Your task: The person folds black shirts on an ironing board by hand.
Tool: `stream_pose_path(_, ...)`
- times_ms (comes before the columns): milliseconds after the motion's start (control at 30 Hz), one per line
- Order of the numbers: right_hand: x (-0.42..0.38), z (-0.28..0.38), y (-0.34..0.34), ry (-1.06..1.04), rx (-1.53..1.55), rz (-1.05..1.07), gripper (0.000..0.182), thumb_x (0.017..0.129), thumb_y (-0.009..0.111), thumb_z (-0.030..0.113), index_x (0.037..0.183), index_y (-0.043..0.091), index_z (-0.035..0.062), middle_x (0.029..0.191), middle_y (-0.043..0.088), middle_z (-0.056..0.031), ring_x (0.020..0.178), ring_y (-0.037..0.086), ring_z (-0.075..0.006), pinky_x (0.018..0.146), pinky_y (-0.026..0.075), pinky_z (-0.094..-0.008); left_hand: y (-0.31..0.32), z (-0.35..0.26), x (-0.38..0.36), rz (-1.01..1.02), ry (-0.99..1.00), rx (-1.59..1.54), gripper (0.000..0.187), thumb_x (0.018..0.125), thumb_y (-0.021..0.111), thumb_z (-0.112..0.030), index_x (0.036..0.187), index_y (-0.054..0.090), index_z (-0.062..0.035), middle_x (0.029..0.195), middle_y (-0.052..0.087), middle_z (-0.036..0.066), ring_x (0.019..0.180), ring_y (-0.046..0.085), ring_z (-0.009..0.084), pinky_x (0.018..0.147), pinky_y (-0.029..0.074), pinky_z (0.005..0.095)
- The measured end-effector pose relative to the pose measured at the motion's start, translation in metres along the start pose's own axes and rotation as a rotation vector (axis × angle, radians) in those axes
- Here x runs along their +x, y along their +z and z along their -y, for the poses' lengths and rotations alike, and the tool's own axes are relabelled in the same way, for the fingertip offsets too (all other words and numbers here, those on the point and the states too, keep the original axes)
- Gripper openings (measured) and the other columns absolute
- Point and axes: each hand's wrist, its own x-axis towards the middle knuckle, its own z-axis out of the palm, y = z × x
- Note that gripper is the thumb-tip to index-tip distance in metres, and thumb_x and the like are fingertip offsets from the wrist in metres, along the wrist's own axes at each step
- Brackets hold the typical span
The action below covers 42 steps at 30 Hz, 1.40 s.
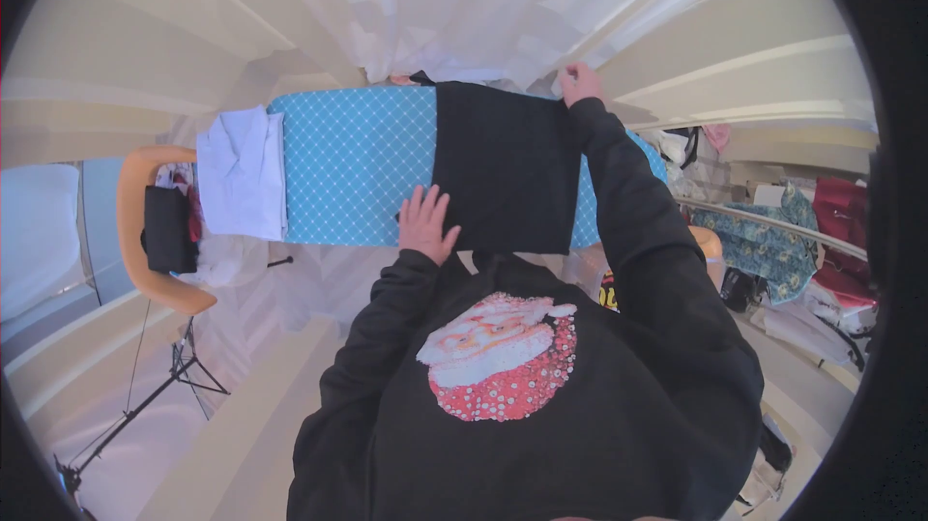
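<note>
A black piece of clothing (pixel 507 168) lies flat across a blue ironing board (pixel 358 163) with a white lattice pattern; its exact kind does not show. My left hand (pixel 426 222) rests with fingers spread at the cloth's near left edge, partly over the blue cover. At the far right corner of the cloth is my right hand (pixel 581 84), its fingers curled. A small whitish patch shows beside those fingers, but what they hold, if anything, is hidden. A folded white collared shirt (pixel 237 173) lies on the left end of the board.
An orange-tan chair or frame (pixel 135 231) with a black item (pixel 169 229) stands at left, above a black tripod stand (pixel 179 366). White curtains (pixel 454 9) hang behind the board. At right, clothes, including a patterned blue-green one (pixel 768 241), lie around a metal rail (pixel 773 224).
</note>
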Motion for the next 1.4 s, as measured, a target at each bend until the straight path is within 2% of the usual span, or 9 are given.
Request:
stream_pose_path(333,-0.011,0.218,0.039,-0.366,0.086,0.707,0.068,0.063,0.043,0.075,0.076,0.057,0.0095,0.072,0.060,-0.0099,0.064,0.056,-0.0233,0.063,0.040,-0.0312,0.001,0.009,0.000,0.085,0.056,-0.070,0.051,0.083,0.051,-0.037,0.127,0.042,-0.0124,0.140,0.027,0.007,0.130,0.020,0.0301,0.105,0.017,0.0460)
stream_pose_path(433,0.036,0.197,0.148,-0.455,-0.111,0.940,0.046,0.076,0.042,0.044,0.110,0.027,0.0172,0.111,0.026,-0.0001,0.100,0.031,-0.0212,0.084,0.023,-0.0269,-0.005,0.016,0.002,0.139,0.069,-0.128,0.052,0.082,0.053,-0.034,0.128,0.041,-0.0132,0.141,0.024,0.007,0.131,0.017,0.0300,0.105,0.016,0.0461)
stream_pose_path(533,0.047,0.221,0.168,-0.515,-0.282,1.127,0.064,0.088,0.040,0.019,0.138,0.002,0.0236,0.144,-0.002,0.0081,0.131,0.011,-0.0194,0.102,0.009,-0.0234,-0.012,0.028,0.007,0.188,0.069,-0.222,0.047,0.082,0.054,-0.034,0.122,0.046,-0.0105,0.140,0.027,0.007,0.131,0.020,0.0287,0.105,0.017,0.0452)
stream_pose_path(633,0.023,0.206,0.146,-0.244,-0.288,0.802,0.036,0.074,0.047,0.034,0.096,0.048,0.0059,0.103,0.046,-0.0121,0.095,0.046,-0.0299,0.077,0.036,-0.0354,-0.024,0.044,0.023,0.041,-0.010,-0.598,0.051,0.084,0.050,-0.035,0.122,0.043,-0.0032,0.129,0.041,0.016,0.118,0.039,0.0332,0.098,0.031,0.0442)
stream_pose_path(733,-0.024,0.189,0.101,-0.393,-0.091,0.436,0.030,0.078,0.046,0.031,0.088,0.057,0.0046,0.088,0.059,-0.0138,0.081,0.055,-0.0313,0.068,0.041,-0.0388,-0.051,0.062,0.066,0.049,-0.382,-0.872,0.049,0.087,0.047,-0.031,0.127,0.038,-0.0035,0.131,0.040,0.015,0.119,0.040,0.0303,0.100,0.031,0.0395)
stream_pose_path(900,-0.091,0.164,0.070,-0.926,0.023,0.122,0.035,0.063,0.059,0.010,0.096,0.055,-0.0005,0.109,0.055,-0.0167,0.099,0.052,-0.0343,0.086,0.042,-0.0415,-0.037,0.106,0.192,0.105,-0.773,-1.744,0.059,0.079,0.051,-0.051,0.118,0.043,-0.0066,0.088,0.056,0.007,0.081,0.058,0.0193,0.069,0.047,0.0318)
stream_pose_path(1033,-0.125,0.164,0.072,-1.082,0.184,0.012,0.023,0.058,0.055,-0.004,0.080,0.050,-0.0024,0.107,0.054,-0.0202,0.094,0.054,-0.0351,0.080,0.045,-0.0430,-0.069,0.075,0.248,0.402,-0.807,-1.671,0.055,0.075,0.063,-0.040,0.104,0.048,0.0041,0.085,0.061,0.017,0.072,0.063,0.0265,0.059,0.052,0.0329)
stream_pose_path(1333,-0.127,0.131,0.028,-0.795,0.410,0.174,0.024,0.077,0.057,0.023,0.087,0.059,0.0018,0.109,0.056,-0.0157,0.103,0.051,-0.0317,0.090,0.039,-0.0433,-0.081,0.058,0.286,0.334,-0.585,-1.954,0.024,0.085,0.050,-0.021,0.099,0.049,-0.0007,0.089,0.061,0.017,0.078,0.062,0.0290,0.066,0.050,0.0327)
stream_pose_path(1400,-0.112,0.124,0.015,-0.284,0.626,0.169,0.027,0.080,0.057,0.023,0.099,0.060,0.0045,0.108,0.058,-0.0112,0.098,0.054,-0.0229,0.089,0.040,-0.0343,-0.098,0.055,0.285,0.372,-0.341,-1.850,0.020,0.080,0.056,-0.009,0.098,0.056,-0.0008,0.091,0.062,0.014,0.081,0.061,0.0239,0.074,0.049,0.0302)
